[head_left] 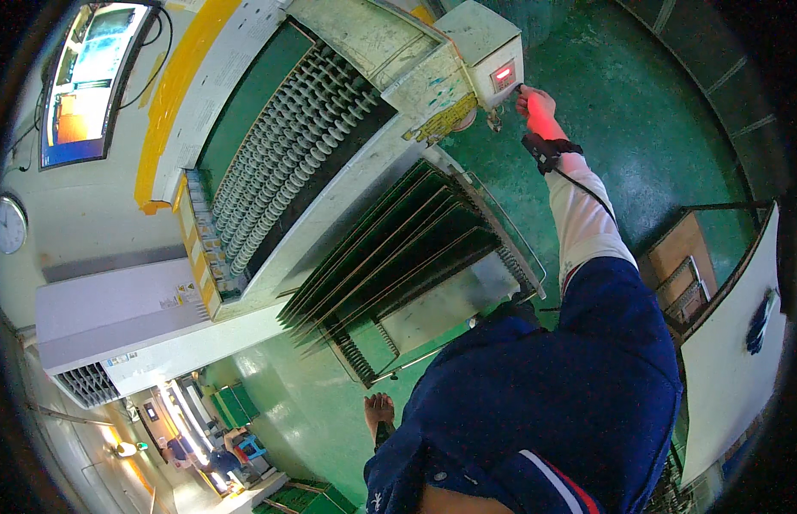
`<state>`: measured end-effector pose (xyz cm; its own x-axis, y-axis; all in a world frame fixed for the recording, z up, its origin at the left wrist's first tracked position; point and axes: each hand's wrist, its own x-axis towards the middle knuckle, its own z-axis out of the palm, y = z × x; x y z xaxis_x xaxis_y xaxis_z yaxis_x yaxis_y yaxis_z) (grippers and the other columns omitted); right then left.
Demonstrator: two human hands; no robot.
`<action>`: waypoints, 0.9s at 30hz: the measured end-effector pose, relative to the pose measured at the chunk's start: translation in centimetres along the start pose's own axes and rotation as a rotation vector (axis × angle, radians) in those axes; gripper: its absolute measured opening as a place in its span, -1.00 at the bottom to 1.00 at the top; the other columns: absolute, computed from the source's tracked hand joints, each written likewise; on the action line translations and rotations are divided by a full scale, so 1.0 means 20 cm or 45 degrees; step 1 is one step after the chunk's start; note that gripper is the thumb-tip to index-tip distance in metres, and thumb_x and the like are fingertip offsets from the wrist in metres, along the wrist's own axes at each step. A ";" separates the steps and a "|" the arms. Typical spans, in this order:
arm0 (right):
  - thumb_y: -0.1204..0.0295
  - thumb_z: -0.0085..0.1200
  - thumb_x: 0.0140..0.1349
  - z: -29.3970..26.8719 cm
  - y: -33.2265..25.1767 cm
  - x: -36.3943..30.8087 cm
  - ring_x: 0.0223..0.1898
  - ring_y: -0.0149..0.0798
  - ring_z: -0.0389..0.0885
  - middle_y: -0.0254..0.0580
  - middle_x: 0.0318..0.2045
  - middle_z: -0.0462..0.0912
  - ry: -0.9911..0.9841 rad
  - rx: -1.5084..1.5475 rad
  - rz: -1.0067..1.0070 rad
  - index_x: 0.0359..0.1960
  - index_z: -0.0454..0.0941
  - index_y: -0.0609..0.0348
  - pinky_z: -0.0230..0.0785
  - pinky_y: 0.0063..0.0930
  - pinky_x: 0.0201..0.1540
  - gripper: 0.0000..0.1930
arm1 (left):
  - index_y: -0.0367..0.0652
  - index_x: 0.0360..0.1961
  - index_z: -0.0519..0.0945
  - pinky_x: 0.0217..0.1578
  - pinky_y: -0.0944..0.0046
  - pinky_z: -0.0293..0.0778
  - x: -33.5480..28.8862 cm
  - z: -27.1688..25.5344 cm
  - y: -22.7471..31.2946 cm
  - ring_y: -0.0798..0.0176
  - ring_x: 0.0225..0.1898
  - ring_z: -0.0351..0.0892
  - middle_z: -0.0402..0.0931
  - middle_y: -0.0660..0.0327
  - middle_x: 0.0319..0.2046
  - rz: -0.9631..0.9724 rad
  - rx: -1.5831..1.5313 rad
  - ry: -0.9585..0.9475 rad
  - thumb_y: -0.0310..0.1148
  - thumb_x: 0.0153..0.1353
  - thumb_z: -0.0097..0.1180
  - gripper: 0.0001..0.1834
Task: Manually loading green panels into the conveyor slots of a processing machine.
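Glossy green floor (pixel 664 111) extends beneath a workroom with pale walls. Across the upper left slants a roller machine (pixel 300 146), its parallel rows of grey discs set in a pale, worn frame. A white cabinet (pixel 116 308) with a grille stands to its left. Just beside the machine, a metal rack (pixel 450 304) carries dark panels (pixel 390 231) on edge, fanned apart. A lit monitor (pixel 83 81) occupies the upper left, with a round wall clock (pixel 10 224) below it. The white control box (pixel 491 53) sits at the machine's upper end. The right hand (pixel 537 104) is at the box's lower edge, fingers curled; whether they pinch anything cannot be told. The left hand (pixel 379 409) hangs near the rack, fingers loosely bent; their exact closure cannot be told. Small labels (pixel 181 295) mark the cabinet, their print illegible. A display (pixel 504 75) on the box glows red, its characters too small to read.
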<state>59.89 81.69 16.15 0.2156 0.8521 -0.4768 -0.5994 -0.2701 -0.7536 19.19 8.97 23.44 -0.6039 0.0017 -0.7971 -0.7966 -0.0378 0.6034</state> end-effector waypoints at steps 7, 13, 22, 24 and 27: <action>0.43 0.10 0.09 -0.02 0.03 0.01 -0.64 -0.48 0.34 -0.37 -0.58 0.42 -0.109 0.101 0.011 -0.33 0.43 0.23 0.28 -0.54 -0.57 -0.83 | -0.21 -0.23 0.33 -0.35 0.13 0.38 0.00 0.00 -0.02 0.11 -0.34 0.39 0.38 0.15 -0.22 0.051 0.033 0.053 -0.09 0.26 -0.14 -0.65; 0.39 0.12 0.08 -0.08 0.09 -0.11 -0.57 -0.45 0.39 -0.38 -0.58 0.43 -0.208 0.049 0.131 -0.36 0.41 0.17 0.31 -0.52 -0.48 -0.82 | -0.20 -0.24 0.35 -0.31 0.14 0.38 0.13 -0.11 -0.05 0.12 -0.30 0.38 0.37 0.16 -0.18 -0.064 -0.080 -0.114 -0.13 0.27 -0.18 -0.68; 0.39 0.07 0.11 -0.15 0.11 -0.44 -0.55 -0.42 0.39 -0.35 -0.54 0.46 -0.175 -0.125 0.284 -0.37 0.41 0.14 0.33 -0.51 -0.46 -0.86 | -0.13 -0.34 0.35 -0.28 0.14 0.39 0.44 -0.46 -0.27 0.12 -0.29 0.38 0.36 0.20 -0.35 0.571 0.930 -0.438 -0.11 0.27 -0.17 -0.71; 0.40 0.03 0.15 -0.17 0.06 -0.49 -0.55 -0.41 0.39 -0.34 -0.54 0.47 -0.384 -0.008 0.305 -0.37 0.43 0.17 0.33 -0.53 -0.46 -0.88 | -0.13 -0.34 0.34 -0.29 0.14 0.39 0.34 -0.38 -0.29 0.12 -0.28 0.38 0.36 0.20 -0.33 -0.104 0.034 -0.244 -0.10 0.26 -0.16 -0.70; 0.39 0.03 0.15 -0.09 -0.01 -0.65 -0.52 -0.43 0.43 -0.34 -0.52 0.49 -0.425 0.039 0.218 -0.36 0.45 0.17 0.34 -0.55 -0.43 -0.87 | -0.12 -0.33 0.36 -0.28 0.13 0.40 0.25 -0.42 -0.30 0.11 -0.27 0.38 0.36 0.20 -0.31 -0.150 -0.153 -0.146 -0.10 0.25 -0.14 -0.71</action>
<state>58.60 69.85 21.63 -0.1496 0.8964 -0.4172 -0.6291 -0.4119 -0.6592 21.15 0.87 15.67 -0.5117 0.1268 -0.8498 -0.8568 -0.1494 0.4936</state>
